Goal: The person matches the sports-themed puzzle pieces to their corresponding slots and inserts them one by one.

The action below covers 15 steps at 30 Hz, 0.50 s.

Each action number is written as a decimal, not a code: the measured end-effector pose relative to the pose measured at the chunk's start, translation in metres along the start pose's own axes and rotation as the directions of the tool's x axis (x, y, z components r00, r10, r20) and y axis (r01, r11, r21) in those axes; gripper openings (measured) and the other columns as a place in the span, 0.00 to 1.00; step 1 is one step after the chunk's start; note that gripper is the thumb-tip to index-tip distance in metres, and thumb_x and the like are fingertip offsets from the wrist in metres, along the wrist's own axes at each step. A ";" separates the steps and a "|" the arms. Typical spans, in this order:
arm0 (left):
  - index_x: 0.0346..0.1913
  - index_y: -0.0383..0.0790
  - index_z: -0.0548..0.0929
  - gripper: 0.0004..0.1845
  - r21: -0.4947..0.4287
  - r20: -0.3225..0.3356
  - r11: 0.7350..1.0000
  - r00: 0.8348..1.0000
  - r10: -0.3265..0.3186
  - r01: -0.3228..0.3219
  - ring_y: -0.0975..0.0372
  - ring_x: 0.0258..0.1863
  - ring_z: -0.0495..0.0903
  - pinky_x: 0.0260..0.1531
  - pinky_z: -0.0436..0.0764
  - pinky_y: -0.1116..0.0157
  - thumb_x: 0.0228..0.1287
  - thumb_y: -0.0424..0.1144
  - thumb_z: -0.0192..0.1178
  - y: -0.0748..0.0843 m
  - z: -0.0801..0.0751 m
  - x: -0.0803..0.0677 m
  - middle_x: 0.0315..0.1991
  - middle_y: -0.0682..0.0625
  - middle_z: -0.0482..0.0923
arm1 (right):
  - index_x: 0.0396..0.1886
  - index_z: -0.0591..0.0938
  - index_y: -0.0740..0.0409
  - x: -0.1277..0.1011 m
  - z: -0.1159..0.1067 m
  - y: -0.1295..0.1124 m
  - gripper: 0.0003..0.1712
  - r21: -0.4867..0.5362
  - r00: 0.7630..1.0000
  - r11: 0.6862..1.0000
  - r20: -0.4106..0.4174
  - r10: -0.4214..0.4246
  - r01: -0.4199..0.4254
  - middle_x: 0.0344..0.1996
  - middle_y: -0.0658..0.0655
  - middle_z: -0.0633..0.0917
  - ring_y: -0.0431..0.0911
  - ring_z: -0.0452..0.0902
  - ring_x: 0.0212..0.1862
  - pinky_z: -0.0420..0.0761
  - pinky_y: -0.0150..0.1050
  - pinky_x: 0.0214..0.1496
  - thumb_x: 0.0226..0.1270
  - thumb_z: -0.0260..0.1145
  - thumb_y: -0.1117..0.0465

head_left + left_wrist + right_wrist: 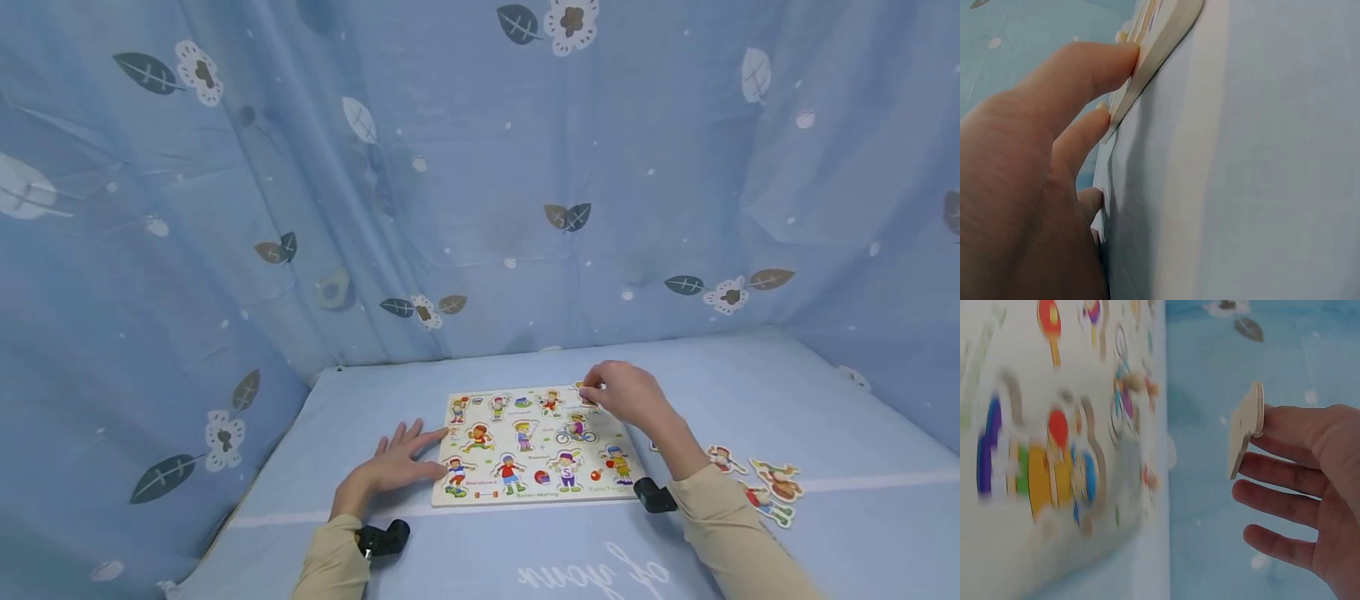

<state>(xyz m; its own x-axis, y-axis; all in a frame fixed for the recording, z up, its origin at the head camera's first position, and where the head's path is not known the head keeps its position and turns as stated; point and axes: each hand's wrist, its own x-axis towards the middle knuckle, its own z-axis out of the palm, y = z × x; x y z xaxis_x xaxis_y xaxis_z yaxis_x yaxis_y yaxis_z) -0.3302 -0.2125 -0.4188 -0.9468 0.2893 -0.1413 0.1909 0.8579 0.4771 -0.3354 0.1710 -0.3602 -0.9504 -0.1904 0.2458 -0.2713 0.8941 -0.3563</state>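
Note:
On the table lies a white wooden puzzle board (600, 454) printed with children doing sports, several figure pieces sitting in it. My left hand (397, 462) rests at its left edge, thumb and fingers extended; the left wrist view shows fingertips touching the board's side (1147, 69). Over the far right corner, my right hand (630, 396) pinches a figure-shaped wooden puzzle piece (1247, 428) between thumb and fingers. In the right wrist view that piece is held up off the board, its plain wood side showing. The hand hides part of that corner in the head view.
Right of my right forearm lie loose puzzle pieces (777, 479) close together, one partly hidden behind the arm. A light blue cloth (570, 542) covers the table. A blue patterned curtain (480, 167) hangs behind and at both sides.

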 end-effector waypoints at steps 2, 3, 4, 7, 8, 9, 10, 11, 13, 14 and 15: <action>0.73 0.55 0.68 0.44 0.001 -0.005 1.000 1.000 -0.001 0.001 0.40 0.78 0.36 0.73 0.36 0.37 0.53 0.64 0.64 0.000 0.001 0.001 0.79 0.37 0.46 | 0.38 0.88 0.54 0.006 0.008 -0.010 0.08 -0.002 1.000 1.000 0.014 -0.018 0.018 0.35 0.49 0.86 0.43 0.79 0.35 0.81 0.45 0.39 0.67 0.68 0.54; 0.73 0.55 0.68 0.44 0.003 -0.008 1.000 1.000 -0.004 0.004 0.40 0.78 0.36 0.73 0.36 0.38 0.53 0.64 0.64 0.000 0.001 0.000 0.79 0.38 0.45 | 0.38 0.88 0.53 0.008 0.012 -0.016 0.08 0.000 1.000 1.000 0.024 -0.020 0.020 0.35 0.49 0.86 0.43 0.79 0.36 0.81 0.45 0.39 0.67 0.69 0.54; 0.73 0.55 0.68 0.44 0.004 -0.008 1.000 1.000 -0.005 0.005 0.40 0.78 0.36 0.73 0.36 0.38 0.53 0.64 0.64 0.000 0.001 0.000 0.79 0.38 0.45 | 0.38 0.88 0.53 0.011 0.016 -0.021 0.08 0.003 0.999 1.000 0.034 -0.025 0.025 0.35 0.49 0.86 0.42 0.79 0.35 0.81 0.44 0.39 0.67 0.69 0.54; 0.74 0.54 0.68 0.43 -0.002 -0.005 1.000 1.000 -0.002 0.002 0.40 0.78 0.36 0.73 0.36 0.37 0.54 0.63 0.64 0.002 0.000 -0.001 0.79 0.37 0.45 | 0.38 0.88 0.53 0.017 0.027 -0.035 0.08 0.007 0.998 0.999 0.055 -0.032 0.031 0.33 0.48 0.85 0.41 0.77 0.33 0.80 0.42 0.38 0.66 0.70 0.54; 0.74 0.54 0.67 0.43 -0.004 -0.003 1.000 1.000 -0.002 0.002 0.40 0.78 0.36 0.73 0.36 0.37 0.54 0.63 0.64 0.003 -0.001 -0.001 0.79 0.37 0.45 | 0.37 0.88 0.53 0.018 0.031 -0.039 0.08 0.008 0.997 0.999 0.061 -0.036 0.036 0.33 0.48 0.85 0.41 0.77 0.33 0.80 0.42 0.38 0.66 0.70 0.54; 0.74 0.54 0.67 0.43 -0.005 0.000 1.000 1.000 -0.002 0.002 0.40 0.78 0.35 0.73 0.36 0.37 0.54 0.63 0.64 0.003 -0.001 -0.001 0.79 0.37 0.45 | 0.37 0.88 0.52 0.020 0.035 -0.043 0.07 0.012 0.997 0.999 0.066 -0.037 0.036 0.32 0.47 0.85 0.40 0.76 0.32 0.80 0.41 0.37 0.66 0.70 0.54; 0.74 0.54 0.67 0.43 -0.008 0.002 1.000 1.000 -0.002 0.002 0.40 0.78 0.35 0.73 0.35 0.37 0.54 0.63 0.64 0.003 -0.001 -0.001 0.79 0.37 0.45 | 0.36 0.88 0.52 0.021 0.038 -0.047 0.07 0.012 0.997 0.999 0.068 -0.039 0.038 0.31 0.47 0.85 0.40 0.76 0.31 0.79 0.41 0.37 0.65 0.70 0.54; 0.74 0.54 0.67 0.43 -0.010 0.001 1.000 1.000 0.001 -0.001 0.40 0.78 0.35 0.72 0.36 0.37 0.54 0.63 0.64 0.003 -0.001 -0.001 0.79 0.37 0.45 | 0.35 0.88 0.51 0.022 0.042 -0.050 0.07 0.013 0.997 0.999 0.070 -0.042 0.041 0.30 0.46 0.85 0.39 0.75 0.31 0.79 0.40 0.36 0.65 0.70 0.54; 0.74 0.54 0.67 0.43 -0.013 0.001 1.000 1.000 -0.001 0.001 0.40 0.78 0.35 0.72 0.36 0.37 0.54 0.62 0.64 0.002 -0.001 -0.001 0.79 0.37 0.45 | 0.34 0.87 0.50 0.024 0.048 -0.057 0.06 0.015 0.996 0.999 0.077 -0.051 0.050 0.29 0.45 0.84 0.39 0.75 0.30 0.77 0.40 0.35 0.65 0.71 0.54; 0.74 0.55 0.67 0.43 -0.012 0.000 1.000 1.000 -0.004 0.004 0.40 0.78 0.35 0.72 0.35 0.37 0.54 0.63 0.64 0.002 -0.001 -0.001 0.79 0.38 0.45 | 0.33 0.87 0.50 0.025 0.051 -0.060 0.06 0.017 0.995 0.998 0.085 -0.056 0.055 0.29 0.45 0.84 0.39 0.74 0.29 0.77 0.40 0.34 0.64 0.71 0.54; 0.74 0.55 0.67 0.43 -0.013 -0.001 1.000 1.000 -0.006 0.006 0.40 0.78 0.35 0.72 0.35 0.37 0.54 0.63 0.64 0.001 -0.001 -0.001 0.79 0.38 0.45 | 0.32 0.87 0.49 0.026 0.055 -0.062 0.06 0.018 0.994 0.998 0.092 -0.061 0.060 0.28 0.44 0.83 0.39 0.74 0.29 0.76 0.40 0.33 0.64 0.71 0.54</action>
<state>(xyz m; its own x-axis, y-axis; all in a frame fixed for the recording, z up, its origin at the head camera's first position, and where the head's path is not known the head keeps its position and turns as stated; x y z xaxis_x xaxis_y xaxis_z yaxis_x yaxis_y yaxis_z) -0.3297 -0.2122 -0.4169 -0.9479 0.2843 -0.1435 0.1822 0.8538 0.4877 -0.3512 0.0882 -0.3808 -0.9420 -0.2813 0.1831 -0.3303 0.8736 -0.3573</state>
